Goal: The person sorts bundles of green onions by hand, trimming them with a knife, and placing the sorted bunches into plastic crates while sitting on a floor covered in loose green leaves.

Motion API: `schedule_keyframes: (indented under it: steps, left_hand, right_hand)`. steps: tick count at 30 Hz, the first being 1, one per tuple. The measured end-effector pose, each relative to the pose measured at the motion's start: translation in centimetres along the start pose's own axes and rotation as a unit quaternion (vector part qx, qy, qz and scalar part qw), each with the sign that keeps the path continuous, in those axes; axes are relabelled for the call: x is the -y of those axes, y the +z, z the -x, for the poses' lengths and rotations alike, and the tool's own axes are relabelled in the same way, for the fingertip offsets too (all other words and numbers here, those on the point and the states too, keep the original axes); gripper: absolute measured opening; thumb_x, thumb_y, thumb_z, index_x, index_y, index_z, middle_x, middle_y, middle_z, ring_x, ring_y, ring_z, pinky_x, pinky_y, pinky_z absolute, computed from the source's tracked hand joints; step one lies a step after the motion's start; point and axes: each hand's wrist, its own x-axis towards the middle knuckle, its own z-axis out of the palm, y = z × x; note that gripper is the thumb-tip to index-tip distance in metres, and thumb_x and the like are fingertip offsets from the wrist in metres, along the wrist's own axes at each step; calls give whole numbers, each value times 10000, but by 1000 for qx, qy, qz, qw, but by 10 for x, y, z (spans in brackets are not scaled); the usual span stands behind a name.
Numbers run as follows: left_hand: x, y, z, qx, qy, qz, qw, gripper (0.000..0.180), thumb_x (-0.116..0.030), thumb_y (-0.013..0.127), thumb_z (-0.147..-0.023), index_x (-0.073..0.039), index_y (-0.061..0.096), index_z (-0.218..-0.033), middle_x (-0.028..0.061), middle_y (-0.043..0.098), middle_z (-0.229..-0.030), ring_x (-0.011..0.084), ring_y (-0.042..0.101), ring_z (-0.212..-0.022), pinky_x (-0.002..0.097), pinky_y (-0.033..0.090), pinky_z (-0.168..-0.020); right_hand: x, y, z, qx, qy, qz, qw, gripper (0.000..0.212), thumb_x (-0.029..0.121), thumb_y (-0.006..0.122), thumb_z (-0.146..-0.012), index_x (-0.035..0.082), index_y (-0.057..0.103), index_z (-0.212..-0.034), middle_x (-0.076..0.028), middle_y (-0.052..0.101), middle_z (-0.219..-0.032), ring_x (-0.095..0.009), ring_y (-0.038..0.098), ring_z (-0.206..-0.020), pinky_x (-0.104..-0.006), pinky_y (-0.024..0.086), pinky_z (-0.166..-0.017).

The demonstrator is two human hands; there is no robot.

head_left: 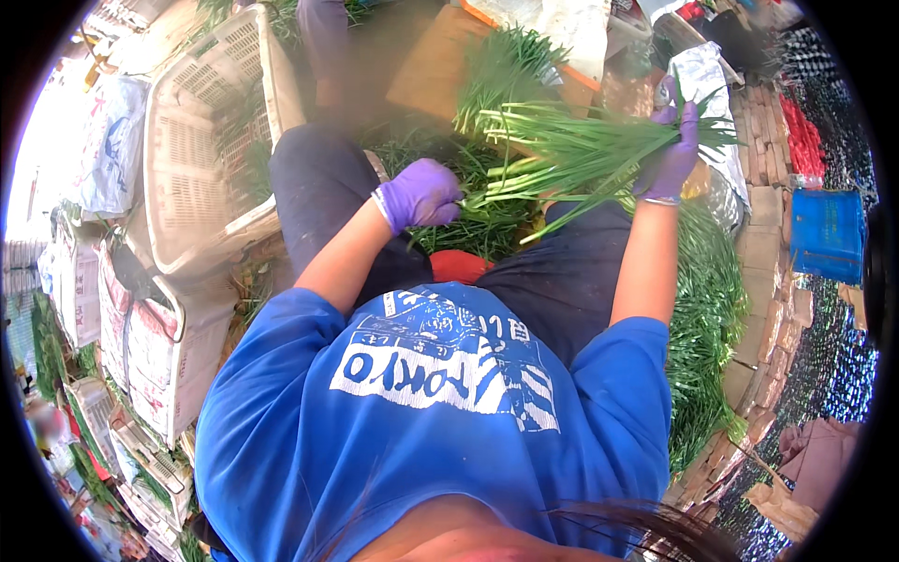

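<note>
A loose bundle of garlic chives fans out above my lap, its pale stalk ends toward the left. My right hand, in a purple glove, is wrapped round the leafy end. Close to the stalk ends is my left hand, also gloved in purple, its fingers curled closed; what they pinch, if anything, is hidden. Loose chive leaves lie below, between my knees. Just beyond the held bundle, another bunch of chives rests at the edge of a brown board.
To the left stands a tall pale plastic crate with some greens inside. A big heap of chives lies along my right side, bordered by bricks. Farther right is a blue container. Part of a red seat shows beneath me.
</note>
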Motion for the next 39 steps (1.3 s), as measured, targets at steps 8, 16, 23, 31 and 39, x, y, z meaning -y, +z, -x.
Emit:
schedule_keyframes:
  steps: [8, 16, 23, 31, 39]
  left_hand:
    - [-3, 12, -1, -2, -140, 259, 956, 659, -387, 607, -765, -48, 356, -1272, 156, 486, -1181, 225, 485, -1053, 314, 387, -873]
    - [-56, 42, 14, -16, -184, 605, 775, 247, -145, 464, -887, 22, 558, -1042, 79, 604, -991, 120, 545, -907, 272, 430, -816]
    - [-87, 31, -3, 71, -166, 480, 859, 217, -201, 456, -895, -55, 612, -930, -1, 523, -625, 38, 471, -490, 193, 400, -470]
    - [-98, 18, -3, -108, -116, 528, 834, 281, -198, 409, -910, -3, 611, -927, 40, 609, -737, 52, 490, -521, 176, 385, -471]
    - [-27, 26, 9, -124, -241, 793, 545, 496, -335, 499, -842, -29, 410, -1222, 95, 511, -1098, 138, 489, -829, 306, 394, -730]
  right_hand:
    - [44, 0, 37, 34, -32, -8, 999, 376, 327, 425, -881, 6, 522, -1050, 6, 416, -519, -99, 416, -473, -245, 367, -468]
    - [-12, -21, 154, -90, -122, -111, 982, 462, 352, 376, -897, -29, 446, -1147, 7, 441, -510, -95, 363, -440, -237, 315, -438]
    - [36, -41, 201, -174, -199, -44, 963, 449, 339, 393, -896, -48, 458, -1114, 25, 418, -543, -75, 370, -451, -223, 325, -451]
    - [45, -33, 190, -175, -239, -67, 953, 456, 350, 390, -894, -33, 451, -1134, 32, 402, -521, -70, 360, -450, -241, 333, -467]
    - [29, -52, 140, 32, -178, -176, 968, 430, 350, 326, -915, 48, 417, -1207, 55, 247, -504, -68, 204, -450, -242, 233, -456]
